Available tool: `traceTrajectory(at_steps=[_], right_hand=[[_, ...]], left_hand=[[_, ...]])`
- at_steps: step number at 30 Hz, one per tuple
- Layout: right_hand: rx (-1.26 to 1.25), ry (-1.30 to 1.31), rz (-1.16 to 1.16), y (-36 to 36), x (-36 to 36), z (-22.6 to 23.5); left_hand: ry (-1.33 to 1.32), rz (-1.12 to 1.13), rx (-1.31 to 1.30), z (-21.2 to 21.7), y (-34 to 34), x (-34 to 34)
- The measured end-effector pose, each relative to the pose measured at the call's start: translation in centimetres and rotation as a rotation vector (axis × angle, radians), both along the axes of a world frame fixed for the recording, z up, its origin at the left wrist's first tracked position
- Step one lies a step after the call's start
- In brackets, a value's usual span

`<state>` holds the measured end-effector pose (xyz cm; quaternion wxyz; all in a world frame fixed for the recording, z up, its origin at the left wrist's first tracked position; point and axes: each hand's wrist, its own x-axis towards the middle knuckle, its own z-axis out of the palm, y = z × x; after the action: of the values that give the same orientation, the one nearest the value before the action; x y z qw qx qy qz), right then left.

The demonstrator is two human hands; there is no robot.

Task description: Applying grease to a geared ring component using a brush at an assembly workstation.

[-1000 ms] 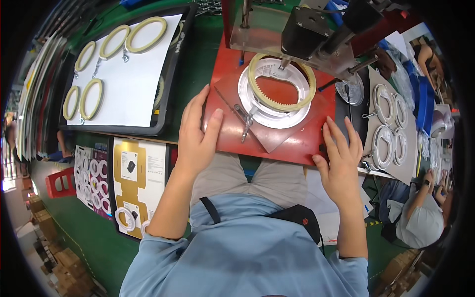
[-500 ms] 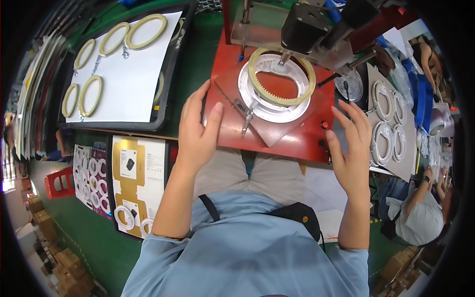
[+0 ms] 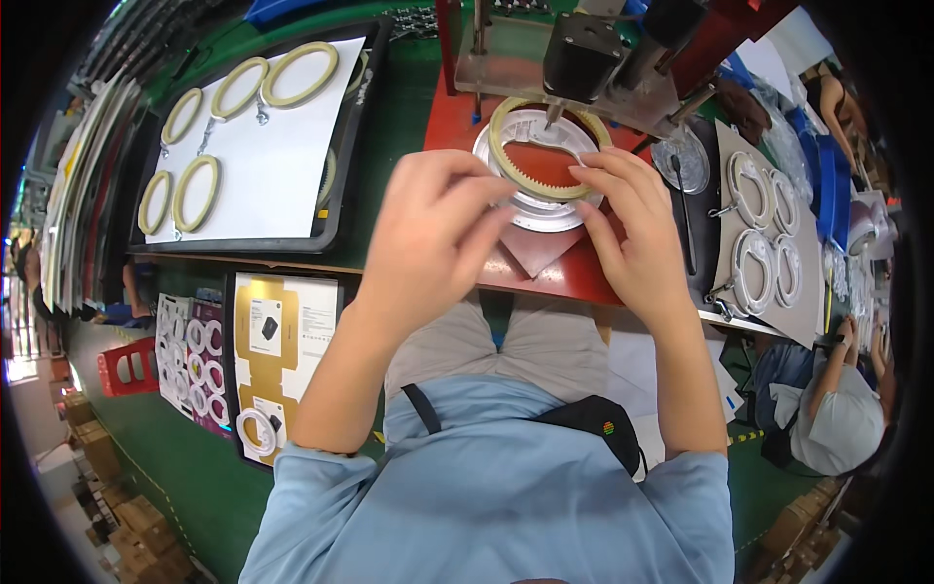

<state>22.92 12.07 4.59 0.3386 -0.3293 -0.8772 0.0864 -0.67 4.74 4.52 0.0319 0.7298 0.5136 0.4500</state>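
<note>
A cream ring with inner teeth (image 3: 545, 192) lies tilted over a white round part (image 3: 545, 219) on the red machine base (image 3: 598, 258). My left hand (image 3: 433, 229) is at the front left of these parts. Its thumb and forefinger are bent close together, slightly blurred, and whatever they pinch is hidden. At the right front of the cream ring, my right hand (image 3: 628, 219) has its fingertips over the rim and its thumb below, on either side of the edge. A black motor block (image 3: 582, 56) of the press hangs above the ring.
On the left, a black tray (image 3: 336, 219) holds a white sheet with several cream rings (image 3: 197, 193). A grey board (image 3: 725, 180) with several white rings stands at the right. Below the bench are a printed carton sheet (image 3: 311, 321) and a red stool (image 3: 126, 368). Another person (image 3: 827, 419) sits at far right.
Both hands have moved inward from the sides of the red base to the front of the cream ring. My left hand now hides the small metal clip seen earlier.
</note>
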Motion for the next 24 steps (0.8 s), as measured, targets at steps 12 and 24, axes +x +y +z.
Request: traceTrajectory(at_steps=[12, 24], right_hand=[[0.014, -0.003, 0.060, 1.7, 0.4, -0.8], [0.067, 0.009, -0.023, 0.8, -1.5, -0.9]], left_hand=[[0.229, -0.136, -0.002, 1.0, 2.2, 1.2], [0.165, -0.245, -0.196, 1.5, 2.2, -1.3]])
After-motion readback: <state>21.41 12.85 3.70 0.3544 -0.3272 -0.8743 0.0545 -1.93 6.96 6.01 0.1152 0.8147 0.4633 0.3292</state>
